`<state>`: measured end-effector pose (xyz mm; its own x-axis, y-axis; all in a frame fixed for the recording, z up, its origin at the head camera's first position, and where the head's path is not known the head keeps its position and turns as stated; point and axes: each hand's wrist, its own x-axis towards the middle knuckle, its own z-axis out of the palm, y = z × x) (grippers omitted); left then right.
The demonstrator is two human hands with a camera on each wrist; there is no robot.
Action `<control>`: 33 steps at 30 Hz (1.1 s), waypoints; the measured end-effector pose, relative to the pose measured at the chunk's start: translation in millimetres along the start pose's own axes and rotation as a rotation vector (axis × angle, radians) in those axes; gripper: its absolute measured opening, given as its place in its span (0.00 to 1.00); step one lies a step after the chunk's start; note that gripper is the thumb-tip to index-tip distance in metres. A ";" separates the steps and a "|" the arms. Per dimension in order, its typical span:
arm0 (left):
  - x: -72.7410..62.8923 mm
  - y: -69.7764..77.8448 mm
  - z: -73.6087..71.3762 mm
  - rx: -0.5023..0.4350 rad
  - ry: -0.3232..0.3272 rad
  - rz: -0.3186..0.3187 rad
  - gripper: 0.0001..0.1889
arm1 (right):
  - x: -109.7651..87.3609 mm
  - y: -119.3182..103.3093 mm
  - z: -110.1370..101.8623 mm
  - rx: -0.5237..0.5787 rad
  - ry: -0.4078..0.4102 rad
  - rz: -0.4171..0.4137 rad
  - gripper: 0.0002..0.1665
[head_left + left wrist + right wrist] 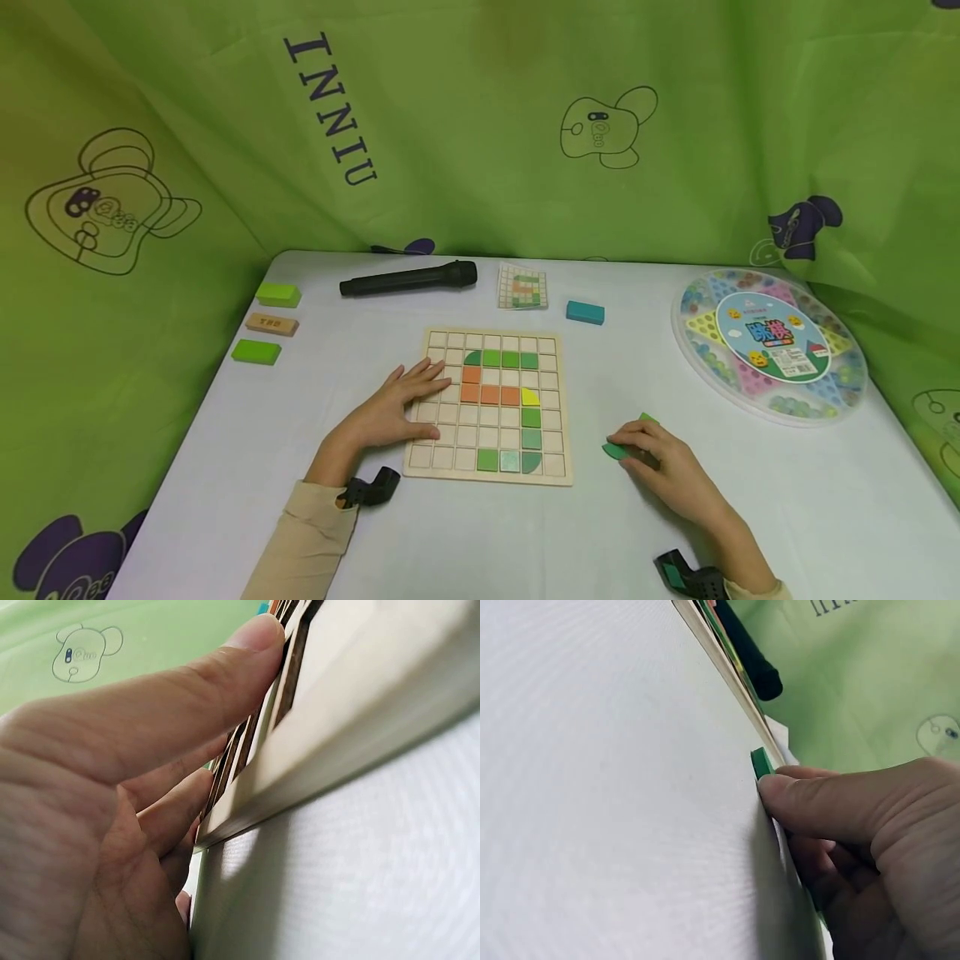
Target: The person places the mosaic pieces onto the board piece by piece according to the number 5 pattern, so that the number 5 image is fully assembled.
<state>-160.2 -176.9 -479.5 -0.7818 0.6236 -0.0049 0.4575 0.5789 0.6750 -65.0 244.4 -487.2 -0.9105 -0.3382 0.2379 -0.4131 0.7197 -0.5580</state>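
My left hand [388, 408] rests with spread fingers on the left part of a wooden grid board [442, 459]. In the left wrist view its thumb [217, 682] lies along the board's raised edge. Green tiles [511, 359], orange tiles [490, 394] and a yellow tile [530, 397] sit in the board's squares. To the right of the board, my right hand [667, 462] pinches a dark green tile [614, 451] between thumb and fingers, close over the table. A lighter green piece [649, 417] shows past its fingers, mostly hidden by the hand.
Behind the board lie a black microphone [408, 279], a pattern card [522, 287] and a teal block [585, 312]. Two green blocks [257, 352] and a wooden block [272, 323] line the left edge. A round Chinese checkers box [772, 342] lies at the right.
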 end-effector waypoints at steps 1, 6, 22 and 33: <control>0.2 0.5 -0.4 -0.002 -0.002 0.000 0.42 | 1.1 -1.2 0.3 0.005 0.005 -0.003 0.22; 0.6 1.9 -2.2 -0.003 -0.009 -0.002 0.43 | 11.2 -21.8 9.2 0.108 0.031 -0.009 0.20; 0.1 -3.4 1.8 -0.015 0.003 0.021 0.42 | 73.2 -127.3 93.5 0.138 -0.115 -0.155 0.16; -0.8 -3.2 0.8 -0.006 0.008 0.018 0.42 | 79.4 -132.3 107.3 0.056 -0.152 -0.103 0.14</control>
<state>-160.7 -178.9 -482.3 -0.7771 0.6293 0.0131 0.4688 0.5647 0.6792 -80.7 57.3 -479.8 -0.8485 -0.4992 0.1759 -0.4987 0.6429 -0.5813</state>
